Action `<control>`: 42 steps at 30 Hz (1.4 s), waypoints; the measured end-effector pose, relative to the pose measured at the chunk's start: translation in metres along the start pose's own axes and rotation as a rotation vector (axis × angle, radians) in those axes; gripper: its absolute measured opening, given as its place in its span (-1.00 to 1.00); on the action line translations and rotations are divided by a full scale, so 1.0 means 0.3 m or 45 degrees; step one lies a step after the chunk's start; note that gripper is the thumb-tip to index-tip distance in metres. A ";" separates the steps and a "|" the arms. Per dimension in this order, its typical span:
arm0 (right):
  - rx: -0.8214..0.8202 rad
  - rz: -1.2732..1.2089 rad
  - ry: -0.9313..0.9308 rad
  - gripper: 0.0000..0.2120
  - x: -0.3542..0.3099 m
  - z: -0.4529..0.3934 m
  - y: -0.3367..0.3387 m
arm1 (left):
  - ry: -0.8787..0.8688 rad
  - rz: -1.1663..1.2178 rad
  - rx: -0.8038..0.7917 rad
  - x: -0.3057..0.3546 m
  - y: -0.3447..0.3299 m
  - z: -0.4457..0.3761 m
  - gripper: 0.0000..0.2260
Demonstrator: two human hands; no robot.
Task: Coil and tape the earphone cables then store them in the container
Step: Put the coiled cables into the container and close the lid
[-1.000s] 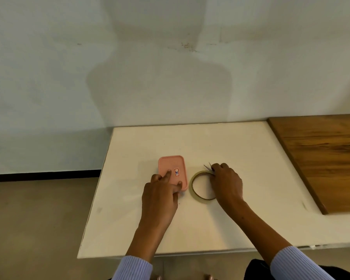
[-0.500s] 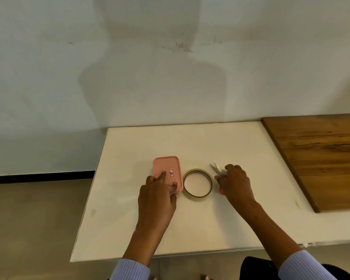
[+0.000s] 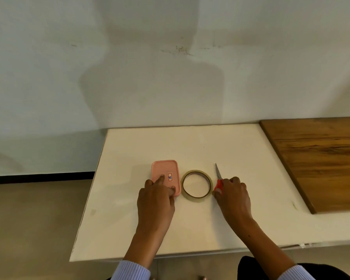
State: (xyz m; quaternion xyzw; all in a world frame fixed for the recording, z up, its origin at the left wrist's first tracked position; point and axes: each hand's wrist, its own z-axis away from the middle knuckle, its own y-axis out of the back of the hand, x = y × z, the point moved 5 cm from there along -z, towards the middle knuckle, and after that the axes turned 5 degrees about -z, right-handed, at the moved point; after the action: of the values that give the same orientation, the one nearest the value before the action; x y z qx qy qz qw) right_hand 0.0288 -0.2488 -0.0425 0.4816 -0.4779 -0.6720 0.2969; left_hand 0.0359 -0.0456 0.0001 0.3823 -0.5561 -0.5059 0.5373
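Observation:
A pink container [image 3: 166,168] with its lid on and a small label lies on the white table [image 3: 190,146]. My left hand [image 3: 157,201] rests on its near end, fingers on the lid. Right of it lies a roll of clear tape [image 3: 197,186], flat. Red-handled scissors [image 3: 218,178] lie right of the tape, blades pointing away. My right hand [image 3: 233,196] covers the handles, fingers curled on them. No earphone cable is in sight.
A dark wooden tabletop [image 3: 321,160] adjoins the white table on the right. A pale wall stands right behind the table. The floor drops away on the left, past the table's edge.
My right hand has moved from the tape roll to the right with the scissors, which now lie clear of the roll. My left hand stays on the container.

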 end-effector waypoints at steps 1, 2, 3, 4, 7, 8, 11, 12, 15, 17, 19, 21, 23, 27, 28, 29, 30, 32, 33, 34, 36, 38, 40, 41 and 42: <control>0.000 -0.006 -0.011 -0.72 0.004 0.000 0.002 | 0.001 -0.001 0.003 -0.001 -0.001 -0.001 -0.72; -0.001 -0.010 -0.025 -0.70 0.007 0.001 0.006 | 0.002 0.004 0.009 -0.002 -0.003 0.000 -0.73; -0.002 -0.003 -0.036 -0.69 0.007 0.002 0.012 | 0.006 0.014 0.013 -0.002 -0.003 0.002 -0.73; -0.005 0.011 -0.038 -0.66 0.003 0.006 0.018 | 0.011 0.024 0.017 -0.002 -0.004 0.003 -0.73; 0.020 0.054 0.091 -0.59 -0.030 0.024 0.023 | 0.020 0.027 0.025 -0.005 -0.009 0.004 -0.73; 0.030 0.033 0.172 -0.61 -0.047 0.035 0.023 | 0.024 0.025 0.027 -0.005 -0.013 0.004 -0.73; 0.022 -0.092 0.387 -0.66 -0.096 0.068 0.013 | 0.041 0.021 0.031 -0.007 -0.020 0.004 -0.72; 0.008 -0.124 0.450 -0.67 -0.114 0.080 0.004 | 0.043 0.022 0.035 -0.009 -0.021 0.005 -0.72; -0.047 -0.118 0.571 -0.75 -0.153 0.099 -0.032 | 0.039 0.021 0.045 -0.013 -0.017 0.004 -0.72; -0.061 -0.123 0.591 -0.83 -0.157 0.089 -0.048 | 0.035 0.020 0.041 -0.014 -0.013 0.003 -0.72; -0.064 -0.133 0.574 -0.85 -0.146 0.069 -0.050 | 0.027 0.014 0.044 -0.014 -0.010 0.003 -0.72; -0.072 -0.147 0.554 -0.84 -0.132 0.049 -0.050 | 0.028 0.021 0.047 -0.017 -0.011 0.002 -0.73; -0.088 -0.160 0.546 -0.83 -0.126 0.043 -0.053 | 0.036 0.039 0.046 -0.020 -0.013 0.000 -0.73; -0.025 -0.203 0.435 -0.73 -0.104 0.059 -0.041 | 0.039 0.067 0.048 -0.017 -0.008 0.000 -0.73; 0.027 -0.213 0.373 -0.71 -0.090 0.060 -0.030 | 0.040 0.069 0.050 -0.016 -0.006 0.000 -0.73; 0.075 -0.214 0.313 -0.70 -0.075 0.059 -0.017 | 0.041 0.071 0.050 -0.016 -0.005 0.000 -0.73; 0.109 -0.205 0.261 -0.70 -0.061 0.056 -0.006 | 0.043 0.076 0.050 -0.017 -0.004 -0.001 -0.74; 0.132 -0.175 0.179 -0.70 -0.036 0.049 0.005 | 0.040 0.089 0.052 -0.017 -0.003 -0.002 -0.74; 0.124 -0.158 0.155 -0.70 -0.027 0.046 0.004 | 0.039 0.091 0.054 -0.018 -0.004 -0.002 -0.74; 0.114 -0.142 0.140 -0.71 -0.020 0.043 0.000 | 0.041 0.094 0.056 -0.018 -0.004 -0.002 -0.73; 0.089 -0.134 0.129 -0.78 -0.013 0.040 -0.010 | 0.046 0.107 0.059 -0.020 -0.008 -0.003 -0.73; 0.086 -0.134 0.138 -0.82 -0.012 0.035 -0.016 | 0.049 0.108 0.063 -0.021 -0.009 -0.004 -0.74; 0.083 -0.148 0.140 -0.83 -0.008 0.027 -0.015 | 0.051 0.105 0.068 -0.022 -0.010 -0.005 -0.74; 0.079 -0.159 0.141 -0.84 -0.005 0.024 -0.013 | 0.049 0.103 0.072 -0.022 -0.010 -0.006 -0.75; 0.071 -0.174 0.144 -0.85 -0.004 0.022 -0.010 | 0.047 0.102 0.074 -0.022 -0.011 -0.006 -0.75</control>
State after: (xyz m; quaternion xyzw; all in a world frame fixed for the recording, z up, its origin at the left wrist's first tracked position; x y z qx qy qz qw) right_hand 0.0232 -0.2444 -0.0443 0.5583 -0.4449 -0.6489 0.2633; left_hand 0.0382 -0.0403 -0.0046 0.3845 -0.5754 -0.4604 0.5560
